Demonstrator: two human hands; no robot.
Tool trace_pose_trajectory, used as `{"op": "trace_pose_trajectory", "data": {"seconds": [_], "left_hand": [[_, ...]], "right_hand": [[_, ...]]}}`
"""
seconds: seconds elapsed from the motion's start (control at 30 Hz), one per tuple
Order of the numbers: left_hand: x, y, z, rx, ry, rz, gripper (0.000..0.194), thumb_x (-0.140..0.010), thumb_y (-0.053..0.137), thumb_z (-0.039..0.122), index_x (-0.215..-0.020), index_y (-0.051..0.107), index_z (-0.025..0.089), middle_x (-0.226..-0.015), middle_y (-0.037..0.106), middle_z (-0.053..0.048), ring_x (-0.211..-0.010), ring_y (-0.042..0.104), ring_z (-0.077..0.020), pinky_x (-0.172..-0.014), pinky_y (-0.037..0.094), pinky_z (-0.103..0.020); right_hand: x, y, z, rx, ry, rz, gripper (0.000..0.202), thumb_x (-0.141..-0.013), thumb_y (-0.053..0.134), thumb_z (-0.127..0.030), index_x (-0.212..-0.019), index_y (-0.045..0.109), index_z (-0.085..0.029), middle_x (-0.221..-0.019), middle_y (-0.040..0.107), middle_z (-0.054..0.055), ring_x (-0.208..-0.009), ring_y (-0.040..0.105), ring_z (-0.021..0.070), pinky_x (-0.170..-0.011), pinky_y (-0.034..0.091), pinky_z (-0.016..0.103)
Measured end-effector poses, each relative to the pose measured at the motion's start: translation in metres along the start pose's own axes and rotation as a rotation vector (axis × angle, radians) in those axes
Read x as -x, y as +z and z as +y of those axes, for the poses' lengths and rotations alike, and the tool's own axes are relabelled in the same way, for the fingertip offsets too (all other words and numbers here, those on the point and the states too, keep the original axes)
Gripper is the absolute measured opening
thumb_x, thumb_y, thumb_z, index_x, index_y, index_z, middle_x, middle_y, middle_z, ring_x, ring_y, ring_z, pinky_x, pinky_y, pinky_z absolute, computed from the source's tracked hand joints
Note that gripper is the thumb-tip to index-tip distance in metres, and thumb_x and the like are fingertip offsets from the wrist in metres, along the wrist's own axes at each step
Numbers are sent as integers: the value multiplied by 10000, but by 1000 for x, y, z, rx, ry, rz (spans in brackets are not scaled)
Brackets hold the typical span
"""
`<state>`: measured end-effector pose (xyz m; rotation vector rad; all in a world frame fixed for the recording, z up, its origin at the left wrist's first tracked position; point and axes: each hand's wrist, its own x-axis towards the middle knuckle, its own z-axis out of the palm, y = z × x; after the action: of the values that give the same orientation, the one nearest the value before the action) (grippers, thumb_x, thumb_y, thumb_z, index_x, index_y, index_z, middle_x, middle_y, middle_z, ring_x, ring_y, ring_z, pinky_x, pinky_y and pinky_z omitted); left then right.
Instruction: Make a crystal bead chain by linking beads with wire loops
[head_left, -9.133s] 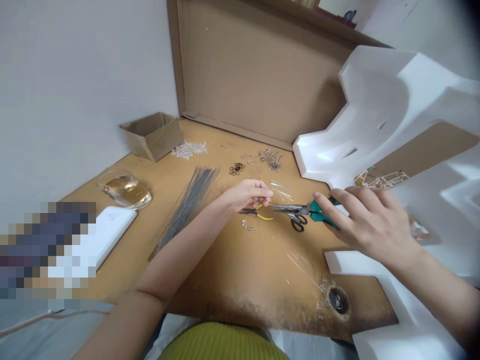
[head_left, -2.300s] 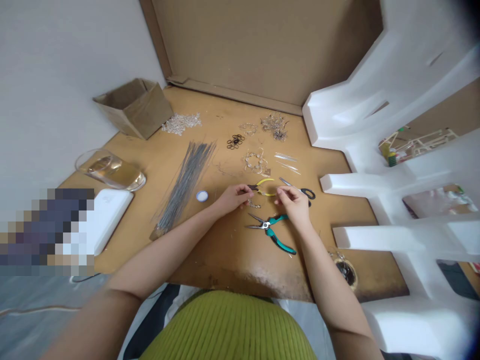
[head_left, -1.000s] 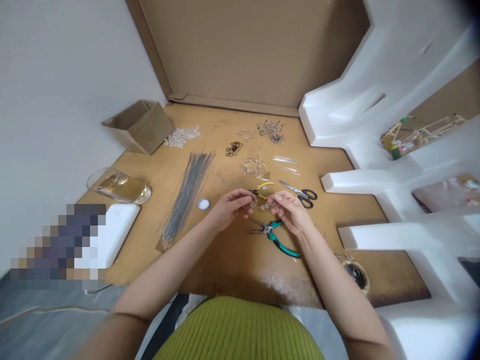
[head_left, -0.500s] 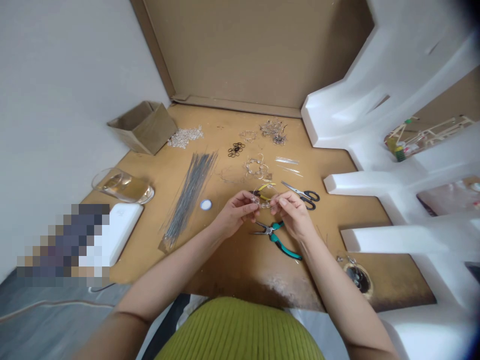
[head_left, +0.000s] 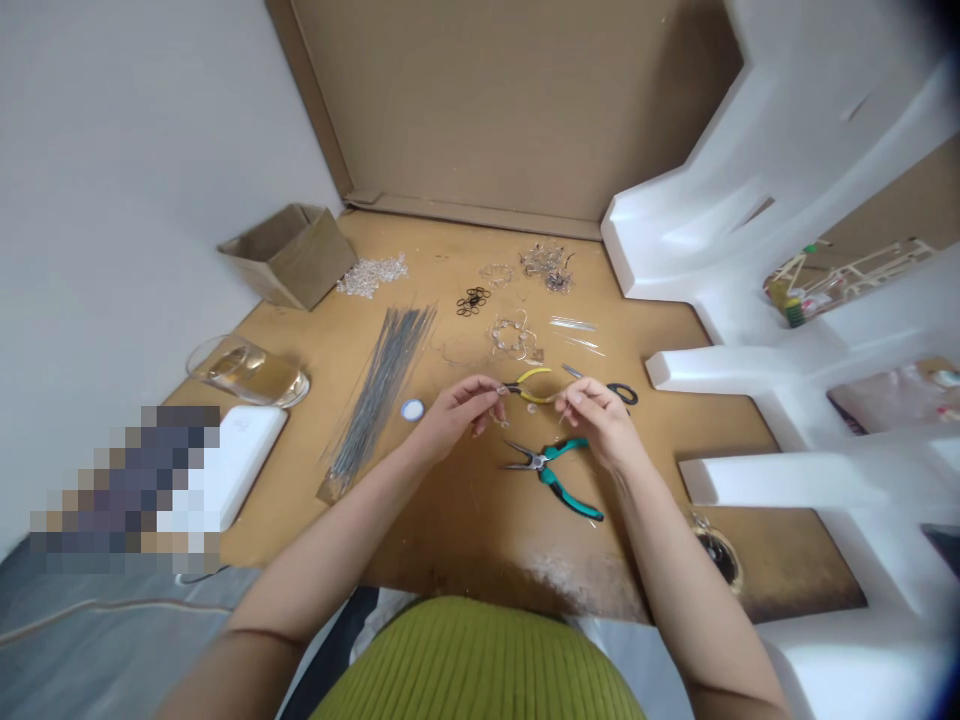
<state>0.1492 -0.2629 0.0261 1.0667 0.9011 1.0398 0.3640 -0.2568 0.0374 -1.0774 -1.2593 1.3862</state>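
Note:
My left hand (head_left: 466,412) is closed in a pinch on a beaded wire, with clear beads showing at and below the fingertips. My right hand (head_left: 598,418) pinches a thin wire, most of it hidden by the fingers. A clear bead (head_left: 532,408) shows in the gap between the hands; whether it hangs on wire or lies on the table I cannot tell. Behind the fingers lie yellow-handled pliers (head_left: 534,374). Nearer me, teal-handled needle-nose pliers (head_left: 559,485) lie with their jaws apart. Black-handled scissors (head_left: 622,393) are partly covered by my right hand.
Beyond my hands lie a beaded wire ring (head_left: 510,336), black rings (head_left: 473,301), short wires (head_left: 574,323) and finished-looking beadwork (head_left: 547,262). To the left are a wire bundle (head_left: 382,400), loose beads (head_left: 371,274), a cardboard box (head_left: 300,265), a glass (head_left: 262,372) and a white cap (head_left: 412,410).
My hands have moved apart, left hand leftward and right hand slightly rightward. The beaded wire that spanned both hands no longer shows as one joined curve. The yellow-handled pliers are more exposed.

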Motion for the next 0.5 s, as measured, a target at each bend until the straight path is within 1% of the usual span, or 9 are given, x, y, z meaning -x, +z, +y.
{"op": "trace_pose_trajectory", "data": {"seconds": [0.07,0.13,0.17,0.2,0.27,0.33,0.4,0.5], "left_hand": [[0,-2,1,-62,-56,-43,231,-781,594,350,-877,581,139,-636,617,10,-400,378,-20,-396,268,-163],[0,-2,1,-112,-90,-90,246,-781,586,365,-874,577,138,-623,611,16,-402,360,-17,-406,252,-163],[0,-1,1,-146,-107,-110,253,-778,587,368,-874,575,135,-618,610,17,-404,354,-18,-412,250,-165],[1,0,2,-185,-124,-128,258,-773,590,370,-873,573,132,-612,608,19,-406,352,-19,-417,252,-167],[2,3,2,-259,-146,-152,262,-764,599,366,-872,571,129,-608,607,22,-419,367,-26,-434,267,-173],[3,6,2,-305,-132,-159,257,-763,600,360,-871,573,129,-614,608,22,-456,416,-39,-467,297,-178],[3,7,3,-326,-107,-168,247,-769,596,356,-869,575,131,-625,612,22,-502,465,-53,-504,324,-184],[3,6,2,-332,-101,-177,241,-777,586,358,-871,574,136,-625,613,24,-519,485,-62,-516,332,-189]], "right_hand": [[-3,-2,3,115,1,112,217,-754,615,-416,-785,606,-202,-573,604,-17,-451,414,81,-439,338,212],[-5,0,6,193,-9,184,259,-754,606,-408,-898,604,-193,-559,598,-35,-390,361,64,-404,311,208],[-5,2,8,210,-15,187,277,-756,598,-399,-937,602,-189,-594,613,-32,-376,364,58,-396,313,208],[-4,4,9,214,-10,163,284,-759,585,-389,-958,604,-186,-643,629,-23,-375,389,56,-393,324,210],[-1,10,10,214,33,65,259,-767,549,-368,-921,626,-175,-726,647,3,-396,452,60,-394,345,213],[2,14,10,233,90,-22,242,-761,528,-342,-877,645,-165,-782,657,21,-393,462,54,-390,352,214],[4,17,9,257,125,-49,250,-750,522,-323,-897,649,-165,-792,656,22,-375,443,45,-389,360,215],[5,19,8,241,125,-54,244,-749,510,-324,-876,645,-165,-732,624,10,-443,501,72,-441,411,224]]}}
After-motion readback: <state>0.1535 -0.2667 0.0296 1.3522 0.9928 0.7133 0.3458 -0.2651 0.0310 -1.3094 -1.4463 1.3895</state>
